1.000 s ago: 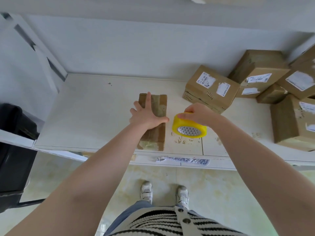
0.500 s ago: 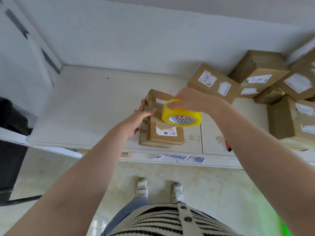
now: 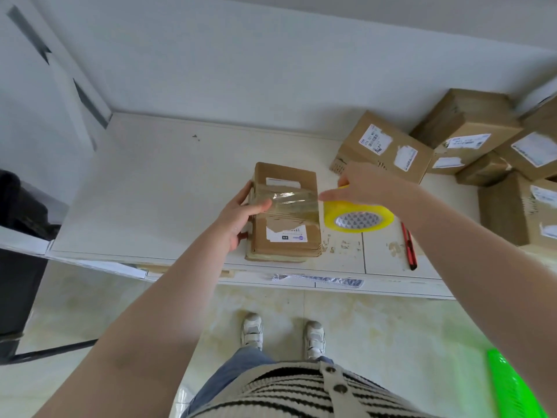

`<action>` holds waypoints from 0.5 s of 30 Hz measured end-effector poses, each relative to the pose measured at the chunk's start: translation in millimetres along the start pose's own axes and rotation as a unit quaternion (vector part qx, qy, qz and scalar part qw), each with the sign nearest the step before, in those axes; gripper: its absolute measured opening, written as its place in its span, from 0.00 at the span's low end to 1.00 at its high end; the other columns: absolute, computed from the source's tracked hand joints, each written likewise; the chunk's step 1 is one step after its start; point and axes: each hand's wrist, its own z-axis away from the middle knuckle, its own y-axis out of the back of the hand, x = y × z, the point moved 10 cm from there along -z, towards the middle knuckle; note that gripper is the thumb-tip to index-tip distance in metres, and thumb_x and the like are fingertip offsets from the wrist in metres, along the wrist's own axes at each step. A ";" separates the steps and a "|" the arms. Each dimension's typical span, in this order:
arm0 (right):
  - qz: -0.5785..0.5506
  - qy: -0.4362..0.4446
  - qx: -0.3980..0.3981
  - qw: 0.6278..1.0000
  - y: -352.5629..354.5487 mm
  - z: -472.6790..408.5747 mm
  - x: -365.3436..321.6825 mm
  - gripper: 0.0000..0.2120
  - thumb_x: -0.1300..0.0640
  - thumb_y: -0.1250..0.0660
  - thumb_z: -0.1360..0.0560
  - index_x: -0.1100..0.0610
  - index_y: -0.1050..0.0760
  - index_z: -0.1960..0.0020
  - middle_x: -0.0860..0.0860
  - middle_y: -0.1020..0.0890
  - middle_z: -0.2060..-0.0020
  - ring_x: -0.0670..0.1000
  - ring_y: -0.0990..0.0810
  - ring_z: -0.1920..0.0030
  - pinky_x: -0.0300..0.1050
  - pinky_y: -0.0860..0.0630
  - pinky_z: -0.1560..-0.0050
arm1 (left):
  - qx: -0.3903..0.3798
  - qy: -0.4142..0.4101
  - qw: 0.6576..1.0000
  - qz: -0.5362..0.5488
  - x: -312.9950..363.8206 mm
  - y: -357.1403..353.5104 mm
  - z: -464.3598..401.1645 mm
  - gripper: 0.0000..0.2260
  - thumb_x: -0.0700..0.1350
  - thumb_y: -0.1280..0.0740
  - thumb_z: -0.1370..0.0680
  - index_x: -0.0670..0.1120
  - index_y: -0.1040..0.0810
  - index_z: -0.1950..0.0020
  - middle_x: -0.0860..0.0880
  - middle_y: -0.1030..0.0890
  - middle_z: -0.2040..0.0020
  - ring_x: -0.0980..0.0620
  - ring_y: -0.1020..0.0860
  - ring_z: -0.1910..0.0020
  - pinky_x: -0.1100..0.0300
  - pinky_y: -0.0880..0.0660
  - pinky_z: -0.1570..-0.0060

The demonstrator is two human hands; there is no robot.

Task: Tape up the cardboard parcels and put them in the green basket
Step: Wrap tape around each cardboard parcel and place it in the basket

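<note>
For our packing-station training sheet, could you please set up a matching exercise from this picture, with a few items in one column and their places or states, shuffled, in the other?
Column one:
1. parcel
2. tape roll
3. red knife
4. green basket

Column two:
A. lying on the table right of the tape roll
B. on the floor at the lower right
C. gripped by the right hand
D. held steady by the left hand, a clear strip of tape stretched across its top

Pairs: 1-D, 2-C, 3-A, 4-B
</note>
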 end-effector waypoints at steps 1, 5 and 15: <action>-0.008 -0.006 -0.001 1.000 -4.9 -2.1 2.6 0.31 0.26 0.36 0.33 0.54 0.30 0.73 0.45 0.29 0.79 0.47 0.28 0.75 0.41 0.36 0.71 | 0.000 -0.002 1.000 0.000 0.5 0.1 -1.9 0.45 0.53 0.21 0.39 0.66 0.37 0.25 0.49 0.29 0.26 0.46 0.36 0.24 0.36 0.46 0.26; -0.021 -0.031 -0.017 0.999 -27.7 -11.2 8.3 0.31 0.26 0.37 0.32 0.55 0.25 0.68 0.46 0.25 0.77 0.46 0.25 0.73 0.40 0.35 0.71 | -0.010 -0.001 1.000 0.008 -2.4 3.3 -5.2 0.45 0.52 0.20 0.39 0.65 0.35 0.25 0.49 0.23 0.32 0.45 0.31 0.28 0.37 0.41 0.27; -0.094 -0.050 -0.049 0.993 -76.4 -35.7 13.3 0.29 0.30 0.33 0.31 0.56 0.28 0.70 0.48 0.26 0.75 0.49 0.26 0.71 0.43 0.34 0.69 | -0.001 -0.048 0.998 -0.050 3.0 13.7 -8.7 0.27 0.46 0.25 0.26 0.60 0.27 0.29 0.58 0.16 0.43 0.55 0.18 0.43 0.48 0.28 0.35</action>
